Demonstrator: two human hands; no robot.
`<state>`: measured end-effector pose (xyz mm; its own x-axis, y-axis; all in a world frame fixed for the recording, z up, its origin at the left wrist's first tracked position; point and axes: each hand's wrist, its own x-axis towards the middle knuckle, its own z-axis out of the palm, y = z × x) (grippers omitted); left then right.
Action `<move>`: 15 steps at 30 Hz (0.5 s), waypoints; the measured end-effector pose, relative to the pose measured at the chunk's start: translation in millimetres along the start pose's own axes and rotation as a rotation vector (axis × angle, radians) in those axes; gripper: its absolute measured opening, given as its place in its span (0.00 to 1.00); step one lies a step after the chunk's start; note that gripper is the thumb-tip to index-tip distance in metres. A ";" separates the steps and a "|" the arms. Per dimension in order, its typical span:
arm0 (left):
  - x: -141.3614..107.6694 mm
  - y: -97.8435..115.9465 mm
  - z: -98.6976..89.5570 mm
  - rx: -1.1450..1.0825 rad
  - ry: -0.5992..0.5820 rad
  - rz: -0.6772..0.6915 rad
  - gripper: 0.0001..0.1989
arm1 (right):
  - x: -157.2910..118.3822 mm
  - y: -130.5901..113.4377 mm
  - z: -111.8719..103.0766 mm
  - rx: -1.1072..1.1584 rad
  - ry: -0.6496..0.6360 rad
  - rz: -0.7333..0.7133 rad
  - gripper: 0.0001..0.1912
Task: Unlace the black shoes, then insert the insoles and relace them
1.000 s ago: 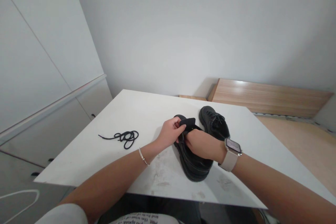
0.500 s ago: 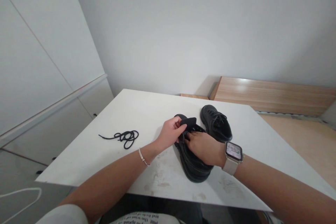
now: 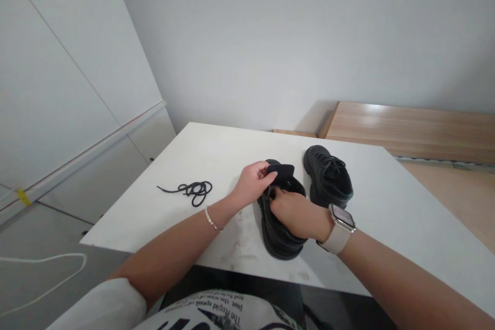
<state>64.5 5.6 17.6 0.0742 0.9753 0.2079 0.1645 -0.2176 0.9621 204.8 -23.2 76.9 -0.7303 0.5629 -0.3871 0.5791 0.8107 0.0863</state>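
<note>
A black shoe (image 3: 281, 245) rests on the white table with its heel towards me. My left hand (image 3: 253, 181) pinches the raised tongue (image 3: 281, 171) of this shoe between thumb and fingers. Inside the shoe's opening is my right hand (image 3: 296, 211), its fingertips hidden by the shoe. The other black shoe (image 3: 328, 178), with laces threaded and tied, stands behind and to the right. A loose black shoelace (image 3: 197, 191) lies in loops left of my left hand.
The white table (image 3: 216, 144) has smudges near its front edge. Behind it at the right is a wooden panel (image 3: 410, 129). White cabinets (image 3: 77, 113) stand on the left, with a white cable (image 3: 83, 268) below.
The view has shifted slightly, so table and shoes sit a little higher and further right. My right hand reaches deeper into the shoe, while my left hand still holds the tongue.
</note>
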 end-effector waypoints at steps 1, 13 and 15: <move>-3.3 3.2 -7.4 0.021 -0.037 0.011 0.09 | 0.4 -2.8 0.7 0.026 0.016 0.008 0.16; -84.3 -29.4 -210.8 1.096 -0.035 -0.100 0.20 | -3.0 -30.2 -2.0 0.166 0.120 0.056 0.14; -90.4 -31.4 -215.4 1.107 -0.091 -0.129 0.15 | -6.5 -32.0 -7.1 0.159 0.205 0.133 0.13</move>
<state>-159.2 -67.6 6.6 0.0575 0.9965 0.0609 0.9576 -0.0723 0.2788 188.4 -51.6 83.1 -0.6927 0.6966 -0.1869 0.7125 0.7012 -0.0271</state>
